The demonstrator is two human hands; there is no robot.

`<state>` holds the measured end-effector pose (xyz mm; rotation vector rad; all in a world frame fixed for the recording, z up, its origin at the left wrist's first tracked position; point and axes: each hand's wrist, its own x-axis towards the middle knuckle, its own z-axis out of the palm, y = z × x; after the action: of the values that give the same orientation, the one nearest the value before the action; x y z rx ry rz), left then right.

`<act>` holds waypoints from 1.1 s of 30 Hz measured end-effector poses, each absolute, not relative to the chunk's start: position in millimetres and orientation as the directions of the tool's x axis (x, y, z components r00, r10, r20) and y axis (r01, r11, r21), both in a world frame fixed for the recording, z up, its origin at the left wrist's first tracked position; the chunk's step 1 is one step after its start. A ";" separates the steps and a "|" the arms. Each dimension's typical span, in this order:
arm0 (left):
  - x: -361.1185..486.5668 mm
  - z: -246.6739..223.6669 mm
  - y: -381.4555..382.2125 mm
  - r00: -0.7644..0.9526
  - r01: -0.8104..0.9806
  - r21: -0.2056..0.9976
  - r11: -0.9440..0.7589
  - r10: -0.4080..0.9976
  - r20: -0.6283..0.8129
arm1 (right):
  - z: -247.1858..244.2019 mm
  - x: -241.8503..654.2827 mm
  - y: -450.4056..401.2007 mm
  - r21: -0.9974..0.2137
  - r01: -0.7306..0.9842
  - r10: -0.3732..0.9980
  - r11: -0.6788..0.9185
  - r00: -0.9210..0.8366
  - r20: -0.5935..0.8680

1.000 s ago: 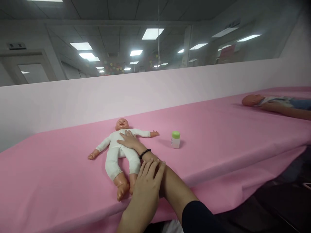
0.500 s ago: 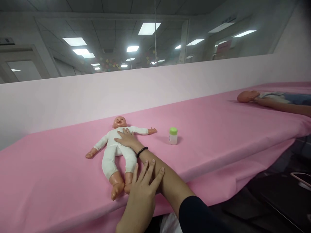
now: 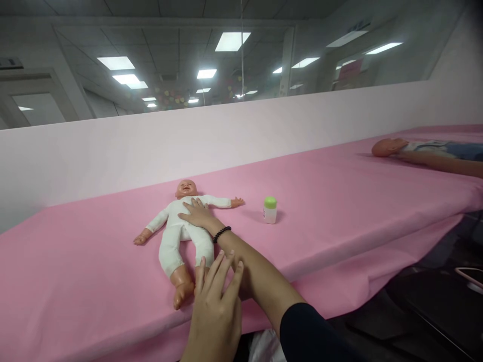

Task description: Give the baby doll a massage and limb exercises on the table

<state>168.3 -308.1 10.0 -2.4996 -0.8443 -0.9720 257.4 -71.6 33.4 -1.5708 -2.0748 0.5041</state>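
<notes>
A baby doll (image 3: 173, 246) in a white suit lies face up on the pink-covered table (image 3: 94, 281). My right hand (image 3: 197, 213), with a dark beaded bracelet (image 3: 222, 234) at the wrist, rests flat on the doll's chest and belly, fingers spread. Below it, my left hand (image 3: 217, 291) is raised beside my right forearm, fingers apart and holding nothing; it hides one of the doll's feet. To the right of the doll stands a small clear bottle (image 3: 270, 211) with a green cap.
A second doll (image 3: 388, 147) in blue and white lies at the far right. Behind the table runs a white wall (image 3: 226, 136) with a window above. Dark items (image 3: 422, 301) are at the lower right, beyond the cloth's edge.
My left hand has shifted slightly left and down along the right forearm, covering more of the doll's foot. The right hand stays on the doll.
</notes>
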 end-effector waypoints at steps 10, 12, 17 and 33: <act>196.7 -9.1 -308.5 0.509 0.548 0.037 -0.836 0.368 0.778 | 32.1 257.9 -70.0 -0.543 0.795 0.963 0.270 -0.219 0.159; 201.5 -10.9 -307.5 0.429 0.538 0.096 -0.837 0.370 0.824 | 32.4 258.2 -70.5 -0.543 0.794 0.962 0.274 -0.222 0.160; 205.6 -8.2 -306.8 0.282 0.484 0.163 -0.860 0.329 0.901 | 32.1 257.6 -69.6 -0.543 0.797 0.964 0.264 -0.214 0.154; 155.3 -20.0 -309.8 0.616 0.179 0.162 -0.970 0.239 0.751 | 35.4 257.7 -76.1 -0.550 0.793 0.964 0.264 -0.208 0.163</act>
<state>155.3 -309.8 -20.0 -2.8872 -0.3745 -1.3588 257.7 -76.1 35.4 -1.5856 -2.0684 0.4832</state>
